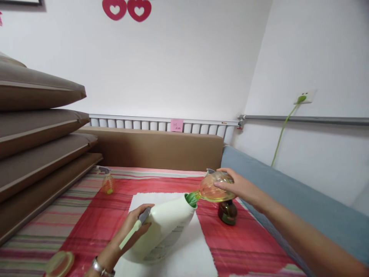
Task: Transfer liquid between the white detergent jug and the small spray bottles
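My left hand [133, 225] is closed round the handle of a large pale green jug [161, 229], together with a thin grey and green sprayer stem [135, 229], and the jug leans to the right over a white cloth [187, 254]. My right hand [235, 184] grips a small clear bottle of yellow liquid [211, 188]. That bottle is tipped on its side with its neck at the jug's green mouth [190, 198].
A dark brown bottle [227, 212] stands under my right hand. A small spray bottle [107, 181] stands at the back left of the red striped cover [95, 223]. A yellowish lid [60, 263] lies near the front left. Stacked brown cushions [40, 127] rise on the left.
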The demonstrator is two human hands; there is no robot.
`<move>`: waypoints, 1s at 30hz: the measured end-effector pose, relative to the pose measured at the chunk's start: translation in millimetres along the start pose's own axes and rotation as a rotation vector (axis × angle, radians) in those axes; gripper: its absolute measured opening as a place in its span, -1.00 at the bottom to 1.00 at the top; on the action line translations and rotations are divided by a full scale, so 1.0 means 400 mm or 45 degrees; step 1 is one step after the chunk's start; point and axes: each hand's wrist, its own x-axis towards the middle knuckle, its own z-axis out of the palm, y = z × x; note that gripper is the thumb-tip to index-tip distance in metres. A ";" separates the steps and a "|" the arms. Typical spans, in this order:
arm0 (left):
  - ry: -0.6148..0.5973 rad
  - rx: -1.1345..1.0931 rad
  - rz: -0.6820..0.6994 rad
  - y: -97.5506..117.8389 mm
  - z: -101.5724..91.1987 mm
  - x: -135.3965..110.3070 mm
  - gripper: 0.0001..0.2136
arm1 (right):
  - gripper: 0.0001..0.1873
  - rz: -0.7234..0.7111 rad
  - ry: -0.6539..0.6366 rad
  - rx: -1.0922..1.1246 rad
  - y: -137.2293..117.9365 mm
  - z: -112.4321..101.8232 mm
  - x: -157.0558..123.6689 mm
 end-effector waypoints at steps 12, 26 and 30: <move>0.021 0.031 -0.014 0.034 0.003 -0.004 -0.58 | -0.30 -0.444 -0.077 -0.647 -0.128 0.038 -0.017; 0.013 -0.060 -0.004 0.017 -0.007 -0.018 -0.57 | -0.37 -0.718 -0.238 -0.803 -0.187 0.063 -0.047; 0.022 -0.042 -0.027 0.023 -0.009 -0.024 -0.57 | -0.36 -0.683 -0.219 -0.672 -0.165 0.057 -0.037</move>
